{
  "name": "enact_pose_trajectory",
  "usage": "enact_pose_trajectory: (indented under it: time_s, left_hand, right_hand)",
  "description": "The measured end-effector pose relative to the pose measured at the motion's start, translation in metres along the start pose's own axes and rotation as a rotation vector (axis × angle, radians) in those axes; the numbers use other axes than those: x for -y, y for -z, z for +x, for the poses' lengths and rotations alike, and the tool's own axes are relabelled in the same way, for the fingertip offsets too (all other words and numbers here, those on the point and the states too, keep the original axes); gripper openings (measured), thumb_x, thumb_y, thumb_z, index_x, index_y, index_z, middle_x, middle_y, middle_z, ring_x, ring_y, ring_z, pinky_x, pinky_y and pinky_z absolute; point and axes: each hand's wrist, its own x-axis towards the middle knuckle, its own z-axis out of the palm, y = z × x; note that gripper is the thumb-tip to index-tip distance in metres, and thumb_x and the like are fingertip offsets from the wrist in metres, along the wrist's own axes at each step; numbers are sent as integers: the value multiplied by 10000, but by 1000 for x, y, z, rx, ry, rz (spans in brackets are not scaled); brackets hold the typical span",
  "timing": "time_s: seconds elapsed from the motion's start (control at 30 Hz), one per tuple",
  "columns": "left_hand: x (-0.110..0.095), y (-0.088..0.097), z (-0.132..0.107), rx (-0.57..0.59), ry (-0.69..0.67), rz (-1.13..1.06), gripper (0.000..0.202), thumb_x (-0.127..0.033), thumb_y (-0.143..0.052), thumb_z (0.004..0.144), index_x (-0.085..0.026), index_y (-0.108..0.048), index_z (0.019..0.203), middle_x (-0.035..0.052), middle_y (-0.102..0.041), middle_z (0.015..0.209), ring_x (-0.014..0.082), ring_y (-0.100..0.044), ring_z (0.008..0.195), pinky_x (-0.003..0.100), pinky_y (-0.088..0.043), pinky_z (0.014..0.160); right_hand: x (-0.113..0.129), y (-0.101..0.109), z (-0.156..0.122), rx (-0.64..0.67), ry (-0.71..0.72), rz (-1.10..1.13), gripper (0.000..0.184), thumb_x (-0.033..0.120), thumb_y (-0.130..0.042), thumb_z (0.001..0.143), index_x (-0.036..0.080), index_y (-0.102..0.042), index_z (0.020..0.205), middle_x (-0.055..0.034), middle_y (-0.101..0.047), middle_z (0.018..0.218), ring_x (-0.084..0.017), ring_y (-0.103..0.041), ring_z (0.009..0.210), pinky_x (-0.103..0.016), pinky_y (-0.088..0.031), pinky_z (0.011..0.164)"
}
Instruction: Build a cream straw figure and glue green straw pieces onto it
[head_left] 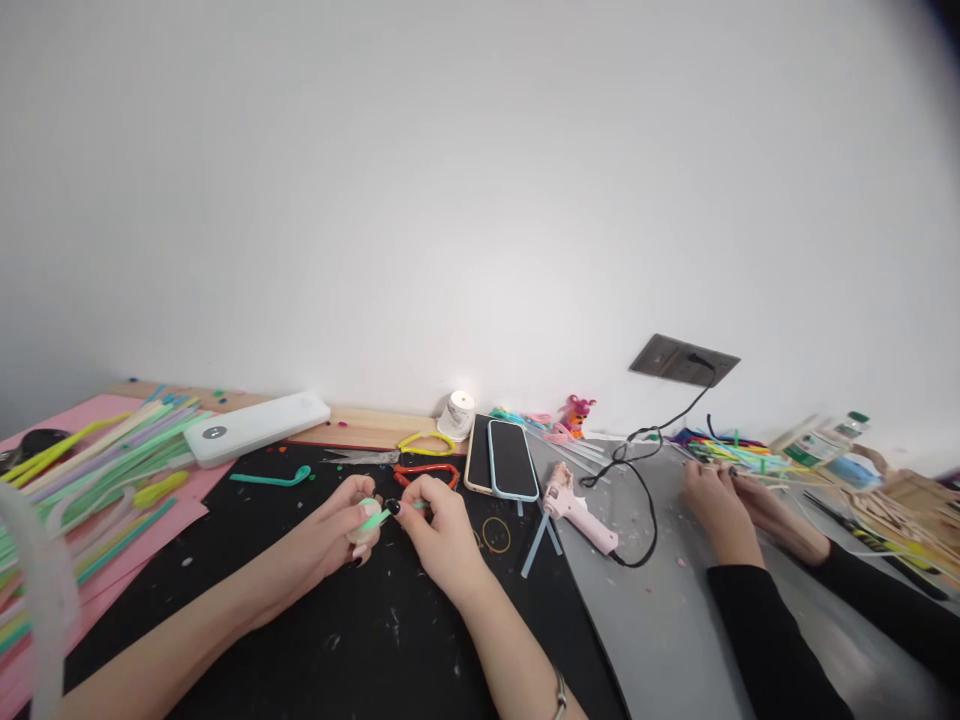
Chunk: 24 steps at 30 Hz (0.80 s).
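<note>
Green plastic straw piece (377,517) is lying roughly left to right between both hands, tilting slightly up toward the right, above the black bench mat (360,630). Left hand (341,528) is curling around its left end with a pale round object; right hand (437,525) is pinching its right end. Two dark phones (502,458) are lying just beyond. No writing is readable.

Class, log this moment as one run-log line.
left hand: pinching green straw | right hand: gripping same straw | nearby: scissors, phones, pink glue gun
</note>
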Motion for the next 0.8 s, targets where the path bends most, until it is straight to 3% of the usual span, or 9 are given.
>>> enact_pose_trajectory:
  time_s: [0.3,0.53,0.67,0.8]
  left_hand:
    - [-17,-5,-7,-135,-6,44,204,-336,-672,754,-194,-527,775,-39,-488,702,128,-471,691,254,-432,654]
    - [-12,0,-3,-107,14,-91,223,-421,-565,826,-205,-578,874,-12,-500,766,126,-465,671,242,-423,617]
    - [-12,4,-4,-63,-8,-97,223,-409,-509,856,-209,-596,904,-2,-491,790,144,-459,703,258,-422,651]
    - [-13,1,-5,4,-29,-86,192,-396,-544,836,-213,-588,872,-8,-480,779,137,-441,663,234,-385,570]
  right_hand:
    - [-7,-1,1,-74,7,-2,112,173,-576,801,188,-549,694,32,-500,658,-125,-463,653,-236,-369,636]
    - [-1,1,0,-42,84,-5,116,133,-565,813,190,-602,720,2,-601,734,-142,-518,722,-243,-383,679]
    - [1,0,0,-14,86,84,125,128,-565,812,181,-612,710,7,-595,714,-126,-510,672,-229,-382,652]
    - [-2,-1,1,15,60,159,124,129,-568,804,172,-614,698,20,-558,677,-114,-487,643,-214,-377,637]
